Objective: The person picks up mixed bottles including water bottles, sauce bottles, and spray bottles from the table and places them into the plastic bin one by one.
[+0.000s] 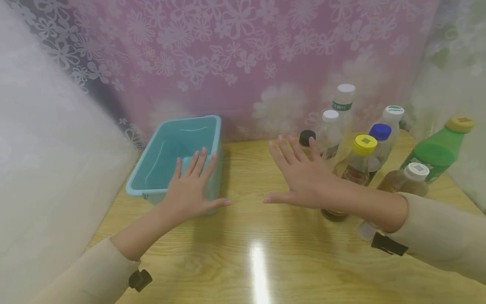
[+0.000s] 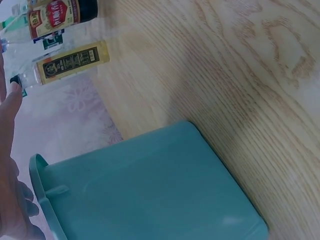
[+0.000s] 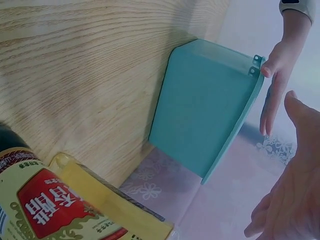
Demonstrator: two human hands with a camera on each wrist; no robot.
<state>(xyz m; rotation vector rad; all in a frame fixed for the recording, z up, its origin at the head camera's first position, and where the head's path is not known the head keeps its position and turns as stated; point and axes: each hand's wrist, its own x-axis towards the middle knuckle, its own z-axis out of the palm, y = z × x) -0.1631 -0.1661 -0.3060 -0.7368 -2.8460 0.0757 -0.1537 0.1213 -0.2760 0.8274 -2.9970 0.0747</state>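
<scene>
My left hand [image 1: 190, 190] is held over the near right side of a teal plastic bin [image 1: 190, 131], fingers spread and straight, nothing in it. Whether it touches the rim cannot be told. The right hand [image 1: 309, 179], also spread and holding nothing, hovers beside a group of bottles and partly covers them. Closest to it are a black-capped bottle [image 1: 306, 138] and a yellow-capped bottle [image 1: 364, 145]. In the right wrist view, a bottle with a red and cream label [image 3: 50, 205] stands beside a yellow-labelled bottle [image 3: 115, 200].
Further right stand a blue-capped bottle [image 1: 380, 132], a white-capped bottle [image 1: 416, 172] with brownish contents and a green bottle [image 1: 434, 152]. Behind are clear bottles, including a tall one [image 1: 343, 101]. A floral cloth [image 1: 243, 63] hangs behind the wooden table [image 1: 228, 261].
</scene>
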